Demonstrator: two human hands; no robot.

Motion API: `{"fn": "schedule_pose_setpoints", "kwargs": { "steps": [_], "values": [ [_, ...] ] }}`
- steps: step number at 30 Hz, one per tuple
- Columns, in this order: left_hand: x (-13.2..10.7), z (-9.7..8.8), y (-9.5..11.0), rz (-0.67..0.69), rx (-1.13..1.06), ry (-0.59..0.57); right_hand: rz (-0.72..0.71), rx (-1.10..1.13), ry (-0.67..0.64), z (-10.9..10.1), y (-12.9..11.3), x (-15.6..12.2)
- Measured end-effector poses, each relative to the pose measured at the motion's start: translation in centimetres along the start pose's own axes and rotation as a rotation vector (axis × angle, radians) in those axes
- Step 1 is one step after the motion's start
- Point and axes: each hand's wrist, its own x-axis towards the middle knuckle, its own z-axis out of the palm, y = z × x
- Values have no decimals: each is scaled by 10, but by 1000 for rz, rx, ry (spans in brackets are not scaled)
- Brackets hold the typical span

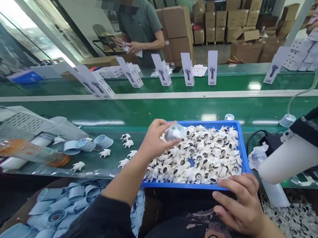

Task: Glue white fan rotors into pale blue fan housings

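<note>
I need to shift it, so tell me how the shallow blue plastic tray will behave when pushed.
The tray likely resists tipping, being wide and low. Its loose white finned wheels, piled inside, may shift or spill.

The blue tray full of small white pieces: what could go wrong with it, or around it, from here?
The blue tray seems to sit at the table's near edge, so a bump from the right hand might spill white pieces. Loose pieces to its left could drop among the blue cups below. The bottle lies on its side and might roll.
</note>
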Motion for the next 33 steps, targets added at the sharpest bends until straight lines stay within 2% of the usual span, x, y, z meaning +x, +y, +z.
{"fn": "schedule_pose_setpoints", "kwargs": {
  "steps": [1,2,4,6,11,13,15,17,18,20,22,24,26,27,28,30,33],
  "values": [
    [23,2,-7,-138,61,-83,-4,26,-12,1,0,-5],
    [47,5,-13,-211,95,-117,-11,51,-19,2,-1,-8],
    [87,16,-21,-288,144,-147,-28,91,-15,4,-3,-10],
    [114,28,-27,-336,182,-176,-43,116,-12,4,-6,-8],
    [144,48,-38,-338,176,-284,-35,53,-81,-5,-13,-12],
    [150,43,-44,-318,136,-294,-5,8,-112,-11,-11,-21],
    [149,25,-58,-285,74,-287,13,-21,-128,-16,-6,-31],
    [134,-4,-85,-250,0,-287,17,-18,-134,-20,4,-40],
    [118,-21,-103,-251,-32,-288,13,-7,-144,-21,10,-43],
    [71,-53,-137,-313,-68,-285,-12,25,-181,-19,22,-47],
    [9,-70,-161,-430,-50,-259,-49,57,-220,-13,33,-45],
    [-51,-65,-172,-547,13,-227,-98,81,-224,-4,38,-37],
    [-94,-44,-175,-635,88,-213,-151,101,-182,6,38,-24],
    [-108,-31,-175,-668,122,-213,-180,112,-159,11,36,-16],
    [-115,-18,-176,-691,153,-212,-207,124,-144,15,34,-9],
    [-113,2,-178,-710,204,-207,-250,149,-137,23,28,4],
    [-84,14,-190,-673,247,-217,-269,190,-195,28,21,11]
  ]
}}
